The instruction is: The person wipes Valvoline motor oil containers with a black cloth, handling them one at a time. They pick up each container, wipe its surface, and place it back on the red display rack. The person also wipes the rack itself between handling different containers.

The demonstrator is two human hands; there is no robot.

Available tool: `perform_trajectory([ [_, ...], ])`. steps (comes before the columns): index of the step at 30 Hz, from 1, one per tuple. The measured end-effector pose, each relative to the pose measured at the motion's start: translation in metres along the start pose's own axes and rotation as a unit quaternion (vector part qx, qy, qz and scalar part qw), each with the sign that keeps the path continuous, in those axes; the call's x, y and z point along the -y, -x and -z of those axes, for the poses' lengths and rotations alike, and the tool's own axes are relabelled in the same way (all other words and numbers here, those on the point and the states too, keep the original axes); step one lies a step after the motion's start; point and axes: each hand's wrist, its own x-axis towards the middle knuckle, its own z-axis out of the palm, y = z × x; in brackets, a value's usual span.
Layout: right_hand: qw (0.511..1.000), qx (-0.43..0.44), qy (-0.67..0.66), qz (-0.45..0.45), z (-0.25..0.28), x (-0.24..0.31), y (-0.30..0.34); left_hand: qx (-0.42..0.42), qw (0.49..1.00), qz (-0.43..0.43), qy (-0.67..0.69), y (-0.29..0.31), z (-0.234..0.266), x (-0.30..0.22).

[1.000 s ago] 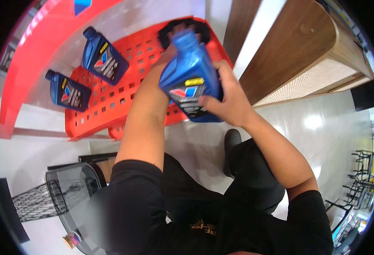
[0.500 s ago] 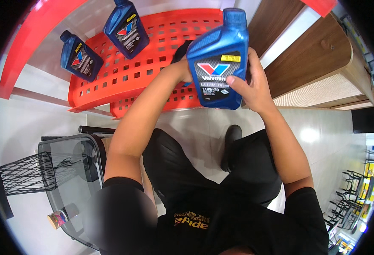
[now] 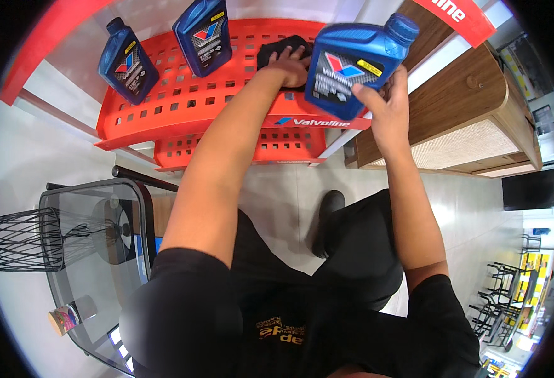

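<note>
My right hand (image 3: pixel 387 110) grips a blue motor oil bottle (image 3: pixel 352 72) by its right side, thumb across the dark label. The bottle leans with its blue cap toward the upper right, raised over the right end of the red perforated shelf (image 3: pixel 182 104). My left hand (image 3: pixel 289 66) lies with spread fingers on a bunched black cloth (image 3: pixel 280 50) on that shelf, just left of the held bottle. Two similar oil bottles stand farther left on the shelf: one bottle (image 3: pixel 204 38) at the middle left, another bottle (image 3: pixel 129 66) near the left end.
Below is a second red shelf (image 3: pixel 239 148). A wooden cabinet with a woven front (image 3: pixel 453 138) stands close on the right. To the left, a glass-topped table (image 3: pixel 100 246) carries a black wire-frame object (image 3: pixel 22 239) and a small jar (image 3: pixel 64 319). Chairs (image 3: pixel 497 290) stand far right.
The held bottle has moved up and right and now tilts rightward. My left hand has come out from behind it and shows on the black cloth. The view has shifted slightly.
</note>
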Motion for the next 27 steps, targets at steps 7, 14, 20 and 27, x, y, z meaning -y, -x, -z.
perform_trajectory([
  [7, 0.979, -0.001, 0.204, 0.021, -0.026, -0.007, -0.088, -0.027, 0.994, -0.089, 0.05, 0.046, -0.016, 0.015],
  [14, 0.995, -0.005, 0.094, -0.037, -0.022, -0.065, -0.179, -0.061, 0.992, -0.044, 0.097, 0.094, -0.017, 0.027],
  [20, 0.983, -0.013, 0.047, -0.176, -0.057, -0.05, -0.159, -0.08, 0.99, 0.041, 0.107, 0.124, -0.02, 0.045],
  [27, 0.978, -0.034, 0.002, -0.208, -0.035, -0.086, -0.177, -0.1, 0.989, 0.062, 0.09, 0.116, -0.022, 0.037],
])
